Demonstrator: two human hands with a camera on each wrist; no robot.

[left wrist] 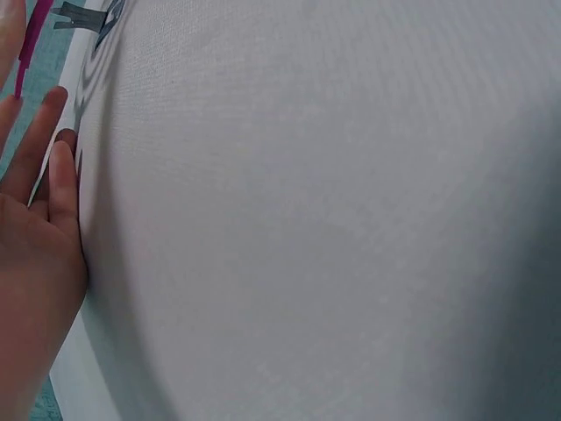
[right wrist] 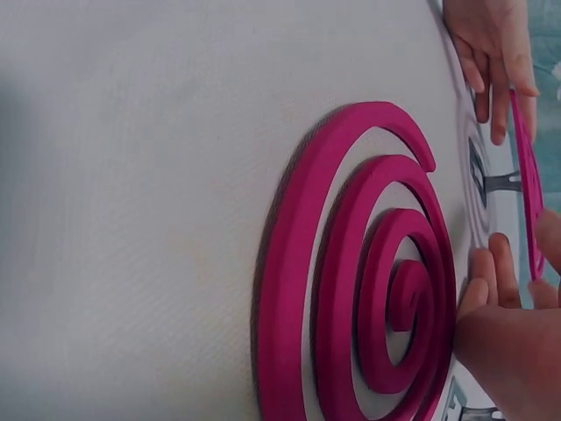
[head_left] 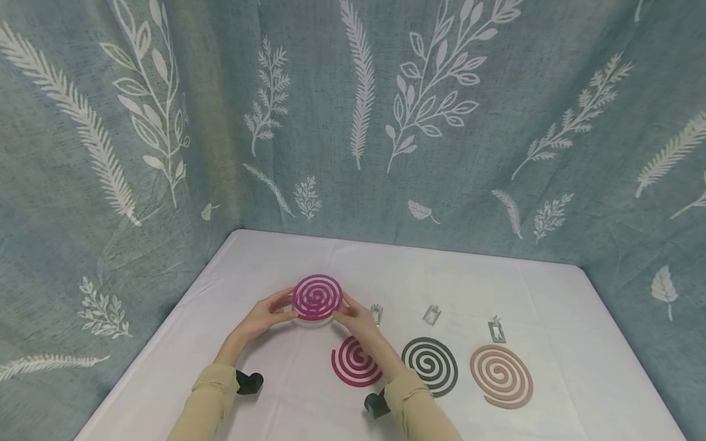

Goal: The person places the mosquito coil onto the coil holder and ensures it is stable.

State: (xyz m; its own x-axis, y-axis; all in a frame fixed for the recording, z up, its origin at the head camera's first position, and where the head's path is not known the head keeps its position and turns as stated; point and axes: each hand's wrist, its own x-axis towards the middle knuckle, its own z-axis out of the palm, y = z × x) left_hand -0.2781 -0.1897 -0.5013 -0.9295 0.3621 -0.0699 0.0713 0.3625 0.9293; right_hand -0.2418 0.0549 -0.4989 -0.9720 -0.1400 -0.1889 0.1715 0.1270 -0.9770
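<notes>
Magenta is the colour of the coil [head_left: 317,296] we hold between both hands, lifted off the white tablecloth [head_left: 579,318] and tilted so its spiral face shows to the head camera. Our left hand [head_left: 263,316] grips its left edge with curled fingertips, and our right hand [head_left: 355,318] pinches the right edge the same way, so each hand is clamped on the coil's rim. From the right wrist we see this held coil edge-on, thin, between the two hands.

We count four spiral coils in all: the magenta one in our hands, plus three lying flat in a row near the table's front edge. These are a second pink-red coil [head_left: 355,362] just under our right forearm, a dark green coil [head_left: 430,365] beside it, and a tan coil [head_left: 501,375] furthest right. The right wrist view shows the flat pink-red coil [right wrist: 368,281] close up, resting on the cloth.

We count three small metal stands [head_left: 432,315] behind the flat coils, well apart from one another. Blue-green fabric [head_left: 353,110] printed with white leaves hangs behind and beside the table.
</notes>
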